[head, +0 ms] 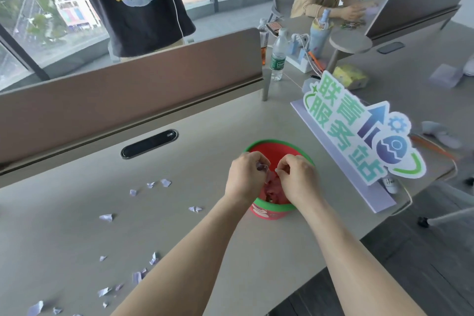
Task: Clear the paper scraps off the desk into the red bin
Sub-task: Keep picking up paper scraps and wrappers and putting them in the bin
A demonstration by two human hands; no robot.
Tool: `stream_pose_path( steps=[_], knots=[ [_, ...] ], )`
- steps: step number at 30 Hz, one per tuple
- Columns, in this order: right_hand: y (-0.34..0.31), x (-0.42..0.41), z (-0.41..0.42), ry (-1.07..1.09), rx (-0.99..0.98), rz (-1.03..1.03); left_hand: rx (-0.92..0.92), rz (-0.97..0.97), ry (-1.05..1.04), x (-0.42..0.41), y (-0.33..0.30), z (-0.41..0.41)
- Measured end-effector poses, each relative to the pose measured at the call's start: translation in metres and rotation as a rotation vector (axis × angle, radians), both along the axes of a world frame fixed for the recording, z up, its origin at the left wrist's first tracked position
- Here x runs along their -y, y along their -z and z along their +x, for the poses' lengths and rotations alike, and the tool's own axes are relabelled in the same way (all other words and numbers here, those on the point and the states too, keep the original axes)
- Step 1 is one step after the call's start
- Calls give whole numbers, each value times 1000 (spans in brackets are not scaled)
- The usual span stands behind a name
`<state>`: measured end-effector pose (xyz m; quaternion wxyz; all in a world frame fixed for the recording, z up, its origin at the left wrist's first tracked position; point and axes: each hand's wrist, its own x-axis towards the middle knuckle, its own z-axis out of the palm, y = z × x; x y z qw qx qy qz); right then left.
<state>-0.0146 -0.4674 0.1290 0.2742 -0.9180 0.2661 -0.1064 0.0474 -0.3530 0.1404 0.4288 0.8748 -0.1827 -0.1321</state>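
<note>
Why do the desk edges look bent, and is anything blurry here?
Head view: the wide-angle lens bows the divider and desk edges; soft daylight from the windows, faint shadows; both hands, left and right, over the red bin look slightly smeared.

We see a green-blue cutout sign (364, 131) right of centre, two water bottles (278, 55) by the divider panel (128, 100), a cable grommet (149, 143), windows behind.

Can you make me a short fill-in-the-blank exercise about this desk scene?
1. Both hands, left hand and right hand, are held over the round red bin with the ____ rim.
2. The torn pale purple paper scraps lie on the bin's ____ side.
3. The clear plastic water bottle stands ____.

Missing words: green; left; upright
</note>
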Motion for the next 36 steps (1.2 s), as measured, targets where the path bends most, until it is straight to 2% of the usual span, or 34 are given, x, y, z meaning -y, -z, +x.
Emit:
stream_pose_path(
  steps=[8,20,24,29,36],
  knots=[
    [0,8,0,-4,-28,27,12,92,77,5,3,-1],
    [-17,-31,19,-88,151,1,77,-7,-58,-32,-10,7],
    [-18,-68,33,-201,212,-9,111,9,-138,-74,-10,12],
    [-13,-124,47,-355,181,12,87,47,-265,-138,0,13],
    [12,-216,51,-635,-21,71,-10,104,-490,-249,29,-5]
  ],
)
